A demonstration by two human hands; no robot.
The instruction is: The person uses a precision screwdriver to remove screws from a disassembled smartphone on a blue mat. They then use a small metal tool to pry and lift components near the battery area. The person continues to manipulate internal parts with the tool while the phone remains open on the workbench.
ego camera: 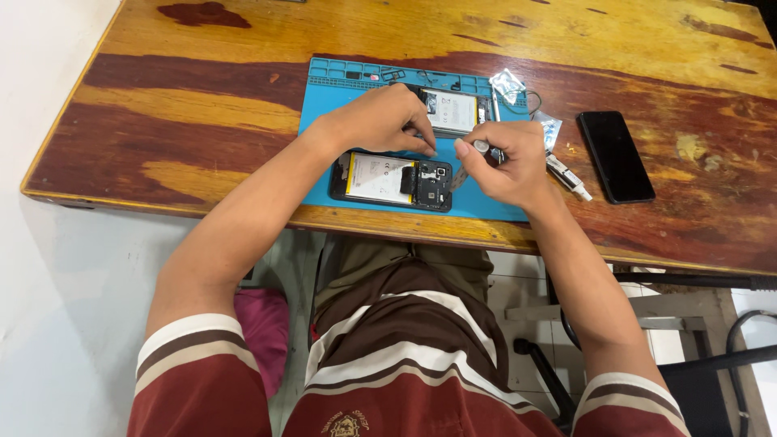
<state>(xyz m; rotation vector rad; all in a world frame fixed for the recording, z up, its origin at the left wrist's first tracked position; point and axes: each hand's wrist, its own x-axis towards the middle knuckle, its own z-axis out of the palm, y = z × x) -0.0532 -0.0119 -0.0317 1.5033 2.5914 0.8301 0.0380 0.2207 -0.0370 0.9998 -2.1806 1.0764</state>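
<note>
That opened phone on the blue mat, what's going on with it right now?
A person sits at a wooden table with an opened phone, back cover off, lying on a blue work mat. The left hand pinches something small at the phone's upper edge, while the right hand holds a slim tool beside it. A second opened phone lies further back on the mat. A small tube and an intact black phone rest to the right.
</note>
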